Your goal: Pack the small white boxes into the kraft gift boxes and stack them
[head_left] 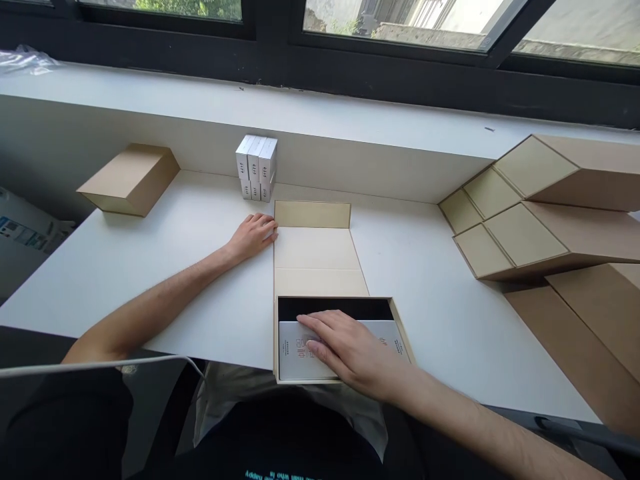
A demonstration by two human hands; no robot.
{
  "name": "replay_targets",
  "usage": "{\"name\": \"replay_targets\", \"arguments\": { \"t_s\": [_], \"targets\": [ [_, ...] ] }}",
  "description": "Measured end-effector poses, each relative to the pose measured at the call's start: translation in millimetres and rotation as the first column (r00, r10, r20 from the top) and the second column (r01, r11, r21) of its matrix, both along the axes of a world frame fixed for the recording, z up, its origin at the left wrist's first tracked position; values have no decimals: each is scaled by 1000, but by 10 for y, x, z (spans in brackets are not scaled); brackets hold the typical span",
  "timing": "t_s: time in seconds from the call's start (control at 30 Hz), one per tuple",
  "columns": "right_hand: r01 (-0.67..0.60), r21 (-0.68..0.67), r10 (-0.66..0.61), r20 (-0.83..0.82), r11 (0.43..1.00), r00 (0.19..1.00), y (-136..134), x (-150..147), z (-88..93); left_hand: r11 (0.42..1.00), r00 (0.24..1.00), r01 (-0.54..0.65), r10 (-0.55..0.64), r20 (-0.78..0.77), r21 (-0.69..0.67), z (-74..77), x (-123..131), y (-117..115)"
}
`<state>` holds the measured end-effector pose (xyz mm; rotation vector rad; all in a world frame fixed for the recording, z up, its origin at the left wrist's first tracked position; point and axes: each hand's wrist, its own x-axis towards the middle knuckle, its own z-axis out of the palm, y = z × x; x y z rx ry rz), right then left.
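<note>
Boxes are sitting all over the white table [150,267]. The open box [401,330] is lying at the near edge, right in front of the person. It is brown on the outside and dark on the inside. A flat white pack [293,357] with some print on it is lying inside the open box, filling most of the bottom. The right hand [350,350] is resting flat on top of that pack, with the fingers stretched out and loose, not gripping anything. The lid [315,253] is lying folded back on the table just behind the open box, with its far flap standing up. The left hand [255,237] is lying on the table, to the left of the open box and further back, with loose fingers touching the lid's left edge and holding nothing.

A stack of small white boxes [257,167] is standing behind the open box, against the wall. A closed brown box [130,179] is sitting far to the left of the open box. A pile of brown boxes [550,200] is leaning together far to its right.

A white sill [150,93] is running along behind the open box, with a clear plastic bag [25,60] lying at its left end. Above it, a dark-framed window [400,20] is letting daylight in.
</note>
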<state>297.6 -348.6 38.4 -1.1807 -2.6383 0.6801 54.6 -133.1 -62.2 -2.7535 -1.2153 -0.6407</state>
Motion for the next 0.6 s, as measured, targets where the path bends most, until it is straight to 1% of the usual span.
{"name": "replay_targets", "arguments": {
  "t_s": [0.07, 0.1, 0.17, 0.2, 0.23, 0.27, 0.3, 0.33, 0.37, 0.4, 0.43, 0.47, 0.53, 0.6],
  "targets": [
    [23, -39, -27, -119, 999, 993, 33, 77, 54, 1000, 1000, 5, -5, 5, -6, -2, -3, -2],
    [65, -35, -71, -204, 997, 976, 47, 141, 91, 1000, 1000, 4, -4, 9, -12, -2, -5, -3],
    [216, 0, -199, -385, 976, 901, 52, 313, 156, 1000, 1000, -5, 6, 26, -30, 0, -11, -5],
    [289, 27, -246, -450, 957, 858, 35, 414, 173, 999, 999, -13, 15, 45, -46, 2, -14, -4],
    [332, 67, -261, -481, 941, 837, 2, 515, 173, 997, 997, -26, 31, 74, -70, 5, -18, 0],
    [332, 125, -239, -469, 935, 850, -46, 612, 156, 994, 992, -43, 54, 112, -106, 7, -22, 7],
    [280, 198, -182, -404, 939, 896, -106, 697, 124, 986, 984, -63, 87, 156, -152, 8, -27, 17],
    [186, 268, -104, -293, 945, 951, -173, 766, 81, 975, 971, -83, 125, 202, -207, 8, -31, 31],
    [73, 320, -25, -153, 945, 988, -240, 815, 35, 961, 956, -97, 163, 245, -261, 6, -34, 47],
    [-26, 346, 34, -17, 938, 999, -299, 843, -8, 946, 940, -103, 193, 282, -307, 3, -35, 64],
    [-97, 349, 68, 94, 932, 993, -346, 850, -41, 935, 926, -103, 215, 311, -340, 1, -34, 83],
    [-131, 340, 78, 166, 931, 983, -374, 839, -60, 927, 914, -100, 229, 335, -361, 0, -28, 102],
    [-132, 298, 71, 207, 946, 976, -373, 778, -57, 913, 896, -89, 248, 370, -397, 11, 3, 140],
    [-133, 224, 90, 193, 966, 977, -314, 693, -20, 884, 875, -76, 281, 394, -462, 37, 63, 181]
  ]
}}
